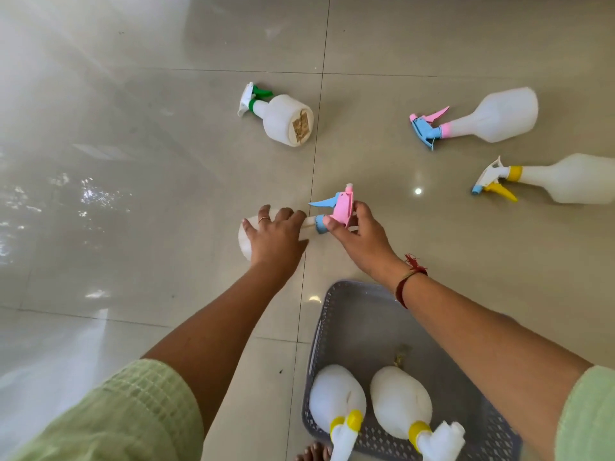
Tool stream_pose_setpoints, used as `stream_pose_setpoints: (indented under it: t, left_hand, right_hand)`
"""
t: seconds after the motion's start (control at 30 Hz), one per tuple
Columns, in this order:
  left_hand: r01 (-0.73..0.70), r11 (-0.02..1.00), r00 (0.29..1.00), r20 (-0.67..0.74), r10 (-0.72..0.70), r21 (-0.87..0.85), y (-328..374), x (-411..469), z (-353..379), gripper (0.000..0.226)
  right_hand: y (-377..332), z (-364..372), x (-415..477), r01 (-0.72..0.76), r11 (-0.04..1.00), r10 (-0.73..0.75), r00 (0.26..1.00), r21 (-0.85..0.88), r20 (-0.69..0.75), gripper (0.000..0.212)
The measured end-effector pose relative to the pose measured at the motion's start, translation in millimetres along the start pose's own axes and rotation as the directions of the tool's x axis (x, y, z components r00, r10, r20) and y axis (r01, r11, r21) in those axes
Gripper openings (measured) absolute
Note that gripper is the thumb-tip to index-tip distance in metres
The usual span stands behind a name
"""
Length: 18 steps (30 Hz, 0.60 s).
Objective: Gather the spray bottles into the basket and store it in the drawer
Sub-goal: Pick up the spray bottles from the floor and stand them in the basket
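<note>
A white spray bottle with a pink head and blue trigger (342, 207) lies on the floor at the centre. My left hand (276, 236) grips its white body, and my right hand (357, 232) holds its pink head. A grey perforated basket (336, 314) stands on the floor below my right arm, with two yellow-collared white bottles (336, 399) (401, 399) lying in it. Three more bottles lie on the floor farther off: a green-trigger one (286, 119), a pink-and-blue one (492, 118) and a yellow-trigger one (572, 178).
Glossy beige floor tiles (133, 194) spread to the left and far side, with bright reflections. My bare toes (314, 452) show beside the basket's near left corner. No drawer is in view.
</note>
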<state>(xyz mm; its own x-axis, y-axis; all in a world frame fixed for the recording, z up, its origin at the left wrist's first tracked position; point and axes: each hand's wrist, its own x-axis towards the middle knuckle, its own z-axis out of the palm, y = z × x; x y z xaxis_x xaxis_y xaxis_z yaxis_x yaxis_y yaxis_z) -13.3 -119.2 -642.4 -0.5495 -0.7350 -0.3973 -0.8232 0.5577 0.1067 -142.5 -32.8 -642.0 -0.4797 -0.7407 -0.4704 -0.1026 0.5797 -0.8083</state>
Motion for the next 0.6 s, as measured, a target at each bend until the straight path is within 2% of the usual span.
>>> stream_pose_setpoints:
  t: [0.1,0.17,0.27,0.33,0.4,0.5,0.53,0.6]
  left_hand:
    - [-0.033,0.980,0.999,-0.034,0.026,-0.197,18,-28,-20,0.049]
    - [-0.104,0.948,0.994,-0.055,0.092,-0.300,32,-47,-34,0.052]
    - [-0.212,0.834,0.976,-0.073,0.204,-0.510,55,-75,-50,0.052]
    - [-0.230,0.752,0.965,-0.046,0.257,-0.618,70,-91,-59,0.053]
    - [-0.172,0.708,0.945,0.088,0.315,-0.685,77,-102,-61,0.062]
    - [-0.007,0.718,0.886,0.329,0.327,-0.696,71,-110,-60,0.083]
    - [0.042,0.720,0.884,0.362,0.296,-0.693,64,-111,-58,0.084]
    - [0.135,0.703,0.906,0.374,0.197,-0.698,51,-116,-55,0.072]
  right_hand:
    - [-25,-19,-42,0.028,0.980,-0.006,0.994,0.198,-0.108,0.023]
    - [-40,-40,-68,0.046,0.984,-0.015,0.984,0.171,-0.177,0.007]
    - [-58,-71,-102,0.045,0.993,-0.027,0.986,0.105,-0.166,0.012]
    - [-67,-88,-121,0.046,0.998,-0.040,0.988,0.032,-0.149,0.006]
    - [-69,-98,-134,0.042,0.992,-0.056,0.991,-0.122,-0.120,0.007]
    - [-61,-100,-149,0.030,0.934,-0.054,0.997,-0.355,-0.056,0.016]
    - [-56,-97,-153,0.011,0.922,-0.027,0.999,-0.387,-0.037,0.018]
    - [-42,-87,-159,-0.026,0.908,0.024,1.000,-0.418,-0.009,0.021]
